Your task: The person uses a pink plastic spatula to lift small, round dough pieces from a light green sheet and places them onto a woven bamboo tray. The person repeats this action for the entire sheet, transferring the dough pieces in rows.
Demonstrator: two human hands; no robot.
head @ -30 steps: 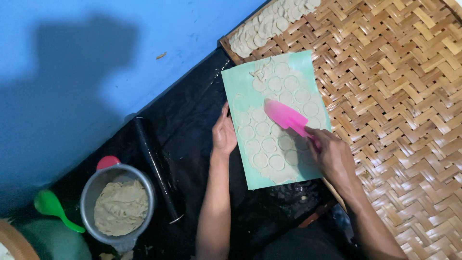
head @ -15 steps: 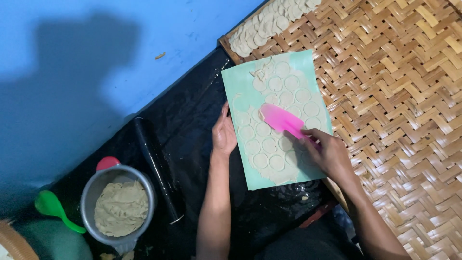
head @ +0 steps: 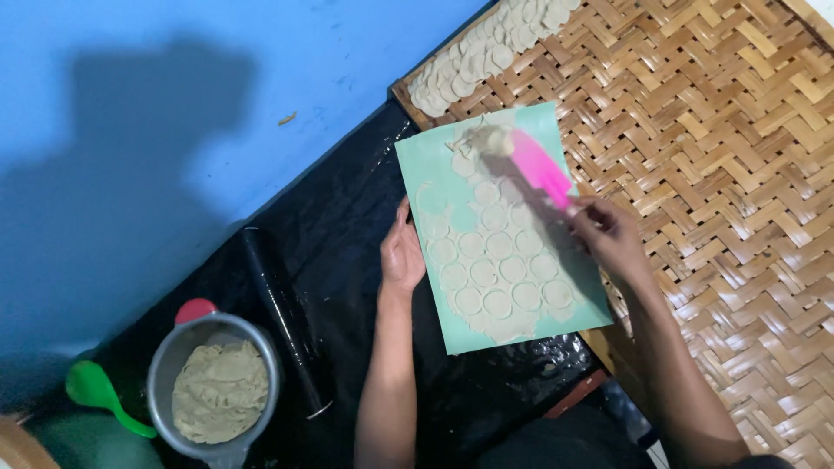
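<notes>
Smooth glossy pink plastic scraper [head: 540, 168] between the right hand's [head: 608, 236] fingers. Matt pale-green mat [head: 426, 165] under the left hand's [head: 401, 257] fingertips, soft matt dough rounds [head: 499, 245] beside them. Rough woven bamboo tray [head: 721, 156] beyond, shiny black plastic sheet [head: 339, 217] underneath.

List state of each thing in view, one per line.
Left hand: flat on the mat's left edge.
Right hand: gripping pink scraper.
Scraper: blade on mat, dough lump at its tip.
Mat: covered in cut dough rounds.
Pot: holds dough.
Rolling pin: lying idle.
Woven tray: rounds at top edge.
</notes>
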